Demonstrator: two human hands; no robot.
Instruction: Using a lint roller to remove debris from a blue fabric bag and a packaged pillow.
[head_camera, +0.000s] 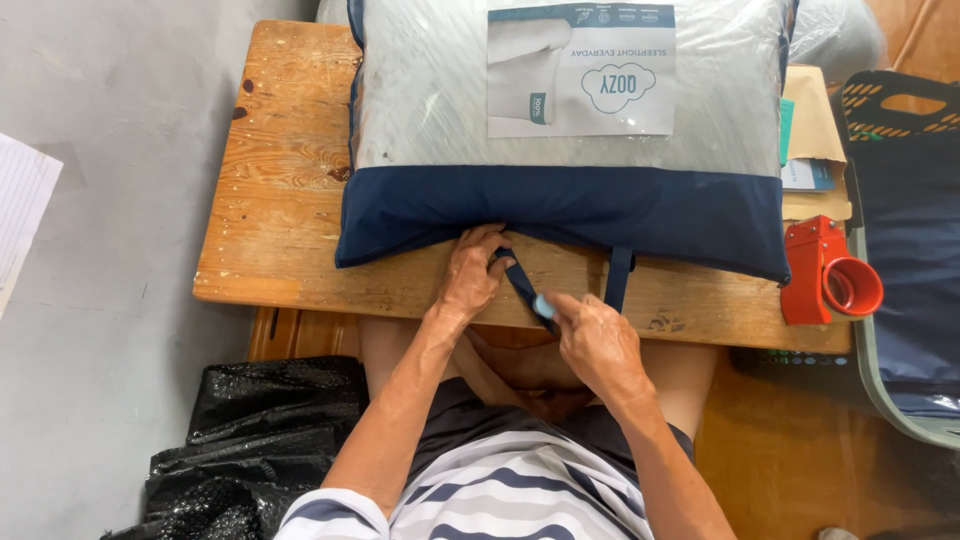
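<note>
Left hand (472, 272) pinches the navy strap (522, 285) where it leaves the pillow bag (565, 150), fingers closed on the webbing. Right hand (592, 335) grips a small pale-blue tool (544, 305) against the same strap, near the wooden table's (280, 200) front edge. Soft and floppy, the strap probably handles best held taut close to its seam; the bulky bag looks light. An orange tape dispenser (828, 272) sits at the right edge.
</note>
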